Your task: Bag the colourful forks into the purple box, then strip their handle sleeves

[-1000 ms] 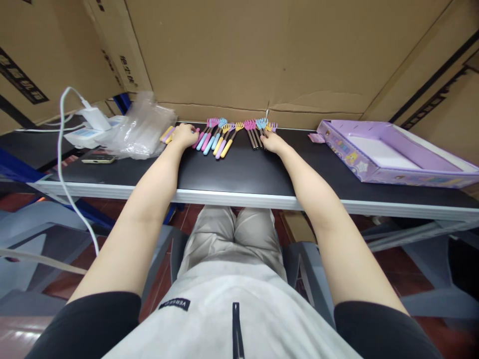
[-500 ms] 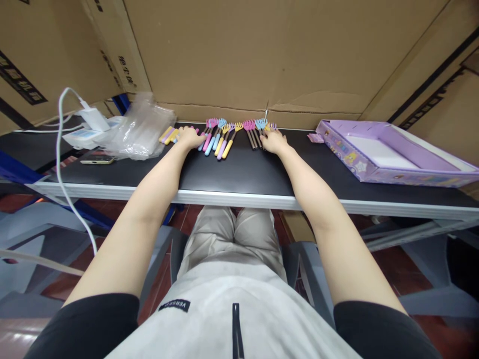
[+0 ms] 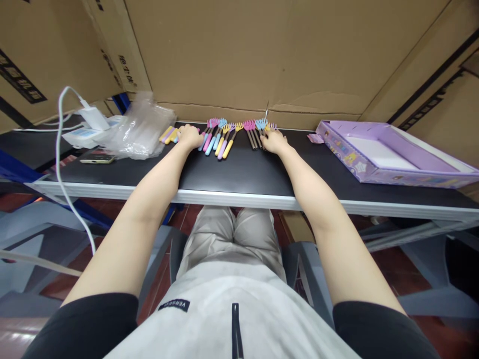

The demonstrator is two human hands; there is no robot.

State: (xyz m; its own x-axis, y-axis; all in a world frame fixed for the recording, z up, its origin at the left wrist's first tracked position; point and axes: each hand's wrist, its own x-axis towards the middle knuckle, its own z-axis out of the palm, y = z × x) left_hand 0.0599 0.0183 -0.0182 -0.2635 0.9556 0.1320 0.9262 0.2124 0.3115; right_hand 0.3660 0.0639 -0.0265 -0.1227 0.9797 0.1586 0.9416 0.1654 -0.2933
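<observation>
A row of small back scratchers (image 3: 220, 141) with claw-shaped heads and pink, blue, yellow and purple handles lies near the table's back. My left hand (image 3: 190, 136) rests palm down at the row's left end, thumb and fingers apart, partly covering the pieces there. Left of it are loose coloured handles (image 3: 167, 134). To the right, claw heads on bare metal rods (image 3: 254, 137) lie without coloured handles. My right hand (image 3: 275, 141) lies over the right end of these rods with its fingers spread. Some fingertips of both hands are hidden.
A purple printed box tray (image 3: 407, 178) stands at the right, beside a small pink packet (image 3: 315, 138). At the left are clear plastic bags (image 3: 138, 132), a phone-like device (image 3: 97, 158), and a white charger (image 3: 93, 118) with a cable. Cardboard (image 3: 284, 60) walls the table's back.
My left hand has shifted very slightly, with its thumb drawn a little leftward. The neighbouring back scratchers have moved slightly right. My right hand has hardly moved.
</observation>
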